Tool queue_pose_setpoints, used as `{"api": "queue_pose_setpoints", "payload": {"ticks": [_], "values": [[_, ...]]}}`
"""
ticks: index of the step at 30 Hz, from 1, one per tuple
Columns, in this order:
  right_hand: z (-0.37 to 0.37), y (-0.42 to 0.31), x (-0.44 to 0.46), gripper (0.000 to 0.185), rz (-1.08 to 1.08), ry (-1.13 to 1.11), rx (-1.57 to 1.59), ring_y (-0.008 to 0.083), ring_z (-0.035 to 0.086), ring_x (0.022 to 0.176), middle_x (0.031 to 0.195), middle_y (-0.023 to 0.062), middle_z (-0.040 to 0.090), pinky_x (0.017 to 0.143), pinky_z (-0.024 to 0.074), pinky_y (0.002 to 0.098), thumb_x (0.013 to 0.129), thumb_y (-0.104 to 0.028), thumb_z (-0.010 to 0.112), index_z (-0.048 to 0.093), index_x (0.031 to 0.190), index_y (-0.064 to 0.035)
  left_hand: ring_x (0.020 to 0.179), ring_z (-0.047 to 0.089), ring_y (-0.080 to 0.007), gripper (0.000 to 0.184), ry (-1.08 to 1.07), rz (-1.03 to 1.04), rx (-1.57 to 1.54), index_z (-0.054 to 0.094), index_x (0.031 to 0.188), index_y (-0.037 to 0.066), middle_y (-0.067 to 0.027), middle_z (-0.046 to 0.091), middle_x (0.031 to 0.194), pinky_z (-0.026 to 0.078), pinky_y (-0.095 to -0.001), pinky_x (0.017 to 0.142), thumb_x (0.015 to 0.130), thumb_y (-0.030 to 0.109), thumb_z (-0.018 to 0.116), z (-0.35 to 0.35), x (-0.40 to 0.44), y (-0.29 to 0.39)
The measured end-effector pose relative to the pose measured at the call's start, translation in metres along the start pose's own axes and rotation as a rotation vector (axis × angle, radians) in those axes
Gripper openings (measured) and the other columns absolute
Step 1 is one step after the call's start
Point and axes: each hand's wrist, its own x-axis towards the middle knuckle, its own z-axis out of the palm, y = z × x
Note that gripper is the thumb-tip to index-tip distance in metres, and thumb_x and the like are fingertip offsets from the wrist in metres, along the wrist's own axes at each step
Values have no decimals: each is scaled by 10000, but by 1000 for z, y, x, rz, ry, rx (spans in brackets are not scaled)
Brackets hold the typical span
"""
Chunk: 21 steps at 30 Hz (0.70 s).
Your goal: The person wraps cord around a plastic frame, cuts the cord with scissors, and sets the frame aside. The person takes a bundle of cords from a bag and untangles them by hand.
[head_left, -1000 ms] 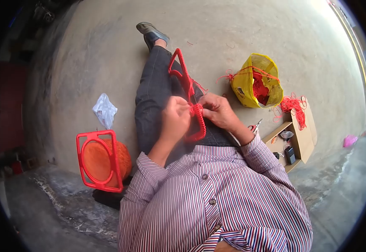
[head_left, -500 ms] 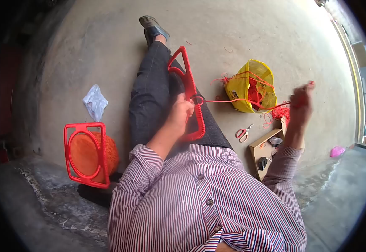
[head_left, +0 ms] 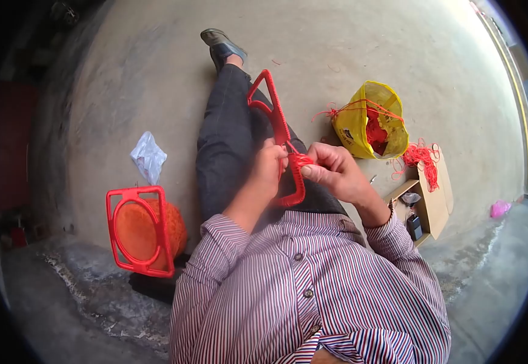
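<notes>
Red cord [head_left: 303,160], bunched in loops, is pinched between the closed thumb and fingers of the right hand [head_left: 341,176], right beside the bar of a red frame [head_left: 281,124]. By the left hand [head_left: 264,173], that bar is held from the other side, the fingers curled in close, though their full wrap is partly hidden. The frame is held tilted above the thighs, its upper end reaching out over the dark trousers [head_left: 220,133]. It looks light and stiff enough to be steadied by one hand; the cord seems thin, soft and pliant, and is likely to slide or tangle if slackly held. The frame is best taken by its straight bar, near the place being handled, and the cord close to the bar, so that the ridged covering is not dragged. Farther out, more cord is heaped in a yellow bag [head_left: 349,124] and in a loose tangle [head_left: 426,161] by a cardboard box [head_left: 437,209]; at the left, a second red frame [head_left: 165,239] is propped against an orange round object [head_left: 131,232].
</notes>
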Motion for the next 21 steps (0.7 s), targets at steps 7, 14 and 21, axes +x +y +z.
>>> {"api": "queue_pose_setpoints", "payload": {"ticks": [7,14,21], "values": [[-38,-59,3,135,-316,-71,101,142,569,750,823,45,605,695,470,295,836,-87,728,668,926,-6,742,533,-63,317,134,810,826,537,1163,8,-32,622,927,456,-230,681,855,21,610,39,-42,32],[-31,45,39,130,-116,-28,-928,290,641,786,866,110,624,705,513,378,814,-148,696,680,927,-85,481,417,-32,159,217,74,458,551,915,56,13,550,688,302,-195,407,973,202,579,-13,-18,33],[-18,65,44,195,-73,159,-408,194,636,867,964,103,632,746,511,344,789,-86,729,624,937,-15,547,418,-10,69,294,655,747,534,903,53,33,514,708,338,-195,452,972,53,532,-26,-11,10]]}}
